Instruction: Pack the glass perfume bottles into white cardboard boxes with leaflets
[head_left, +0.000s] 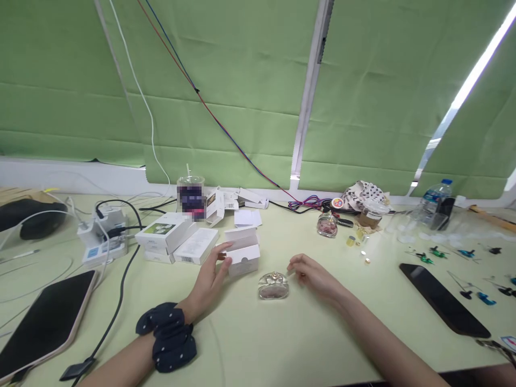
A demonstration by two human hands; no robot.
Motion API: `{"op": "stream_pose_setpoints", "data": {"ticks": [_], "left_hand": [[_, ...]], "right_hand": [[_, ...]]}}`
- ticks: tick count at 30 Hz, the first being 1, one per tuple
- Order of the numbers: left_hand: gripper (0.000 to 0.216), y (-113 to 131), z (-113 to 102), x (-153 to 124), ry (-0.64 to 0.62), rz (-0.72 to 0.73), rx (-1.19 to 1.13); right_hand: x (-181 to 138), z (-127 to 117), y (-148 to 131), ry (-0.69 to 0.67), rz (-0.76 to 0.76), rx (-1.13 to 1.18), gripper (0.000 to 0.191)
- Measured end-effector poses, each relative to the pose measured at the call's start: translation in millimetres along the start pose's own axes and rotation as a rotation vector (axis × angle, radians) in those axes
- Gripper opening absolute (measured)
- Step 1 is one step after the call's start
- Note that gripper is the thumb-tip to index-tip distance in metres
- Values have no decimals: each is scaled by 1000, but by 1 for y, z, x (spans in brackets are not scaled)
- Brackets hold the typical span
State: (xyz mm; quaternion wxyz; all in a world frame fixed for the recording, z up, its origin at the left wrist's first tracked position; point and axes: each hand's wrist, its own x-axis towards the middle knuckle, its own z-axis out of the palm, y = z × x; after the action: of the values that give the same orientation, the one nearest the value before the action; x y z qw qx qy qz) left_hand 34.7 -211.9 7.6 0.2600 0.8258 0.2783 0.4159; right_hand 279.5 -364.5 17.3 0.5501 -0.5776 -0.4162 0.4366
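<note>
A small white cardboard box (244, 261) stands with its top flap raised. My left hand (213, 271), with a dark dotted scrunchie (171, 336) around the wrist, grips the box's left side between thumb and fingers. Just in front of the box sits a clear glass perfume bottle (274, 286) with pinkish liquid and a gold-coloured neck. My right hand (310, 273) is beside the bottle's right side, fingers loosely bent and apart from the thumb. Nothing shows in that hand, and a narrow gap seems to separate it from the glass.
White boxes (165, 234) are stacked left, near a power strip (105, 244) with cables and a tablet (48, 322). Another perfume bottle (327, 226) stands behind, right. A phone (443, 298), several small coloured parts (486, 299) and a water bottle (435, 199) lie farther right.
</note>
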Motion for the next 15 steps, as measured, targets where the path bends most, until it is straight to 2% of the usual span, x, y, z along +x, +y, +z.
{"op": "stream_pose_setpoints", "data": {"ticks": [3, 5, 8, 11, 15], "left_hand": [[34, 0, 0, 0, -4, 7, -6], [34, 0, 0, 0, -12, 9, -14], [34, 1, 0, 0, -23, 6, -25], [34, 1, 0, 0, -21, 1, -35], [35, 1, 1, 0, -28, -8, -51]], "right_hand": [[6, -16, 3, 25, 141, 175, 23], [5, -20, -2, -13, 129, 170, 28], [-2, -12, -20, 15, 12, 64, 33], [-7, 6, -39, 14, -118, -79, 35], [-8, 29, -49, 23, -305, -170, 27]]}}
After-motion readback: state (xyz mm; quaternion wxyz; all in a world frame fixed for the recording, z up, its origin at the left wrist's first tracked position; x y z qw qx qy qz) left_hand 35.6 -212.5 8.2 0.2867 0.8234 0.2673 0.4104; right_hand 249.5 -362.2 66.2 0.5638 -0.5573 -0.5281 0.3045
